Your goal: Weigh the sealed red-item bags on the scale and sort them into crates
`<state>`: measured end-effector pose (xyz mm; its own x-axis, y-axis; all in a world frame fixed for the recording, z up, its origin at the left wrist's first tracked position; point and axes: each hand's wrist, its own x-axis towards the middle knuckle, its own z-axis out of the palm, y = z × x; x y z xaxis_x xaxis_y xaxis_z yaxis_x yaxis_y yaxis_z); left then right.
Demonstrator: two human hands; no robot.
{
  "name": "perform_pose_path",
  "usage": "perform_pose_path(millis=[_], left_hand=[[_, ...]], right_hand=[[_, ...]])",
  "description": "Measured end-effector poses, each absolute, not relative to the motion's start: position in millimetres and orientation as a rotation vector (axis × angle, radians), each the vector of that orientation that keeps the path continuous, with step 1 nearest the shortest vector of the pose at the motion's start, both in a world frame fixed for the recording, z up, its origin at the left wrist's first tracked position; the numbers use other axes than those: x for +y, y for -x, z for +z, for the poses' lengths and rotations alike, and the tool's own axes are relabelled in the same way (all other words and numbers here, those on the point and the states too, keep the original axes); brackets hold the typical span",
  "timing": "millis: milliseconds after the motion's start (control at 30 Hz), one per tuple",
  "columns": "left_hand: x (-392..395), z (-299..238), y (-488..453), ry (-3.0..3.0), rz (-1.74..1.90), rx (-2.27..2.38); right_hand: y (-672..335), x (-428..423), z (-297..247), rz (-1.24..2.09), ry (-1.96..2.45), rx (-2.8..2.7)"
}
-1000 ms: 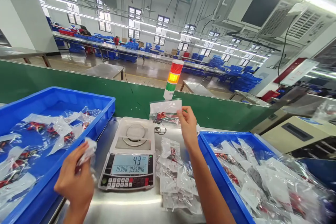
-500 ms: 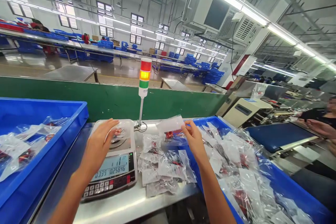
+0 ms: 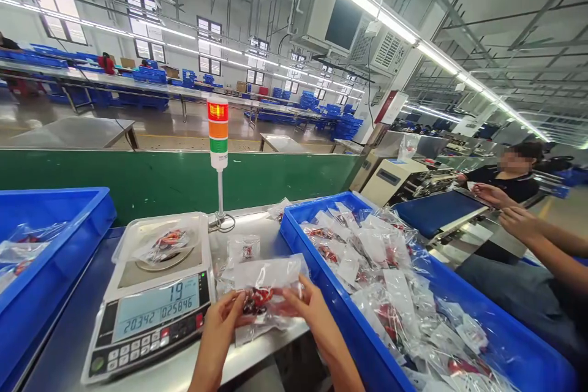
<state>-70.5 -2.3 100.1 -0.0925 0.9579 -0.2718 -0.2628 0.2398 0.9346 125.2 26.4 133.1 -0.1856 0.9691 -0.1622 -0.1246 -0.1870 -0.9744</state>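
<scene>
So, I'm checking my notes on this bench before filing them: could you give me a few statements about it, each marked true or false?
1. The left hand and right hand are on the same clear plastic bag. True.
2. The left hand presses the scale's keypad. False: it is at the bag.
3. Another bag lies on the digital scale. True.
4. The signal tower has green on top. False: its top section is red.
5. The scale stands between the left blue crate and the right blue crate. True.
</scene>
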Motion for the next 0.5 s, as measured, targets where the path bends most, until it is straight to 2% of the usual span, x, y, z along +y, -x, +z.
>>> perform_pose_path(millis=[133, 233, 400, 500], left_hand=[[-11, 75, 75, -0.936, 1.258, 1.445], [-18, 79, 79, -0.938, 1.281, 1.552], [-27, 100, 77, -0.911, 1.42, 1.596], [-28, 91, 69, -1.049, 1.391, 1.654]], right_hand=[[-128, 16, 108, 1.582, 1.138, -1.103], [-128, 26, 105, 1.584, 1.108, -1.116], [-125, 71, 106, 1.299, 1.13, -1.02], [-125, 94, 99, 1.19, 1.21, -1.028]])
